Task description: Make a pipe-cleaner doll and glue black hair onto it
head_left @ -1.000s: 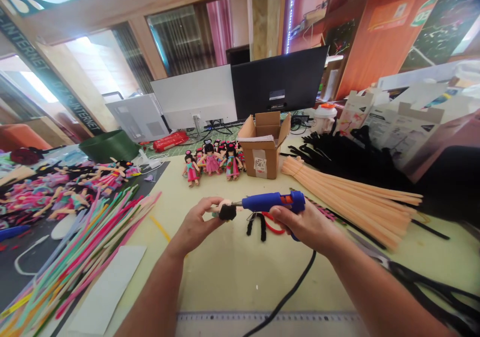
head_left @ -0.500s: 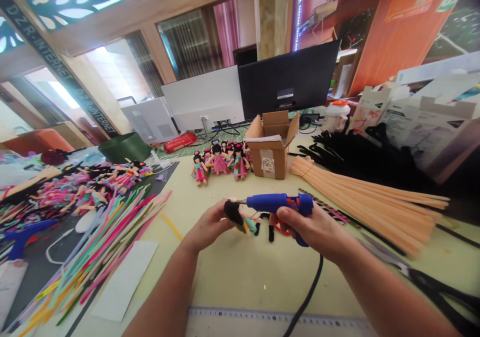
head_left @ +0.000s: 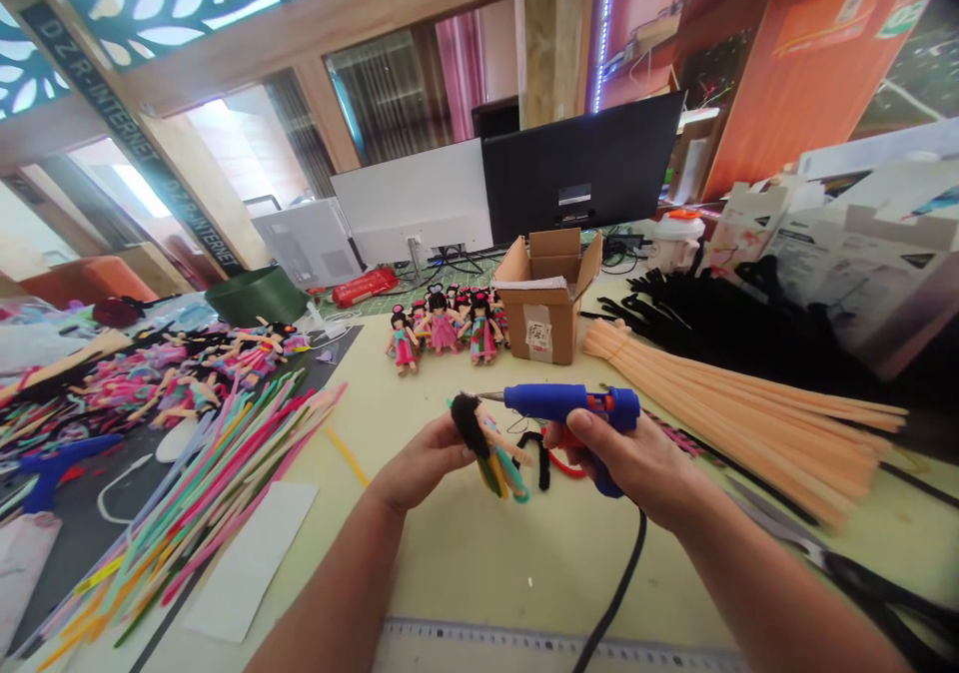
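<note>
My left hand [head_left: 421, 461] grips a small pipe-cleaner doll [head_left: 488, 445] with black hair and yellow and teal strands, tilted above the table. In my right hand [head_left: 621, 453] is a blue glue gun [head_left: 573, 403], its metal nozzle pointing left, close to the top of the doll's hair. Whether the nozzle touches the hair I cannot tell. Beneath the glue gun lie a bent black pipe cleaner [head_left: 542, 461] and a red ring-like piece [head_left: 567, 461], partly hidden by my right hand.
Several finished dolls [head_left: 442, 326] stand by an open cardboard box [head_left: 535, 329]. Peach pipe cleaners [head_left: 719, 393] and scissors [head_left: 816, 548] lie right; coloured pipe cleaners [head_left: 225, 483], white paper [head_left: 255, 553] and a second blue glue gun [head_left: 56, 463] lie left. A ruler [head_left: 554, 643] lies in front.
The glue gun has shifted slightly right, its nozzle drawing back a little from the doll's hair. The doll has turned, so more of its body and teal strands show.
</note>
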The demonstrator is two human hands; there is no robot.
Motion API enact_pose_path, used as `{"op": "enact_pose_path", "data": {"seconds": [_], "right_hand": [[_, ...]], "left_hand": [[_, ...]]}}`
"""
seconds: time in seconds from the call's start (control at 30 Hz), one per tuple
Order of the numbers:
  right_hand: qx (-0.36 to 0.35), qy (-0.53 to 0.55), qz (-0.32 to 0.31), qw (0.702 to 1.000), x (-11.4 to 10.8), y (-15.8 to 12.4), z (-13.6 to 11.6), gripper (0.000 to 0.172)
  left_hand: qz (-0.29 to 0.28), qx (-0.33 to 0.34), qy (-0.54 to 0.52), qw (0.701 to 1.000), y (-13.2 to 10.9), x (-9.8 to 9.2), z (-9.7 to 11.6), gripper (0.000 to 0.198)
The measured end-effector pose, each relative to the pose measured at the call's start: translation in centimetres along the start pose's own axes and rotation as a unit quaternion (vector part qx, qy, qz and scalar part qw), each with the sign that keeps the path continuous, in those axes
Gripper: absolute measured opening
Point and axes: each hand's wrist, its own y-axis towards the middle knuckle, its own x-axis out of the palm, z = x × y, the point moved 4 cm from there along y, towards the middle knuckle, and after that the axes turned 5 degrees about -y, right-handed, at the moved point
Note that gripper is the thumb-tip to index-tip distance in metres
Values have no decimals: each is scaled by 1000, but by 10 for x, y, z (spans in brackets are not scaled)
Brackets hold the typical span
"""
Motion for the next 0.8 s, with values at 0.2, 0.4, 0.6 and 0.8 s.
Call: {"op": "enact_pose_path", "data": {"seconds": [0.2,0.4,0.6,0.8], "right_hand": [[9,-6,1,1000,2,1,1,59],[3,-11,-10,1000,4,2,3,59],[-13,-30,-16,999,6,1,3,59],[-8,-42,-11,999,5,0,-1,58]], "left_hand": [[-9,-1,-48,999,1,0,-7,38],[-26,3,-66,997,1,1,-12,37],[-53,12,-65,996,1,3,-9,35],[-44,6,-73,996,0,-1,-12,37]]}}
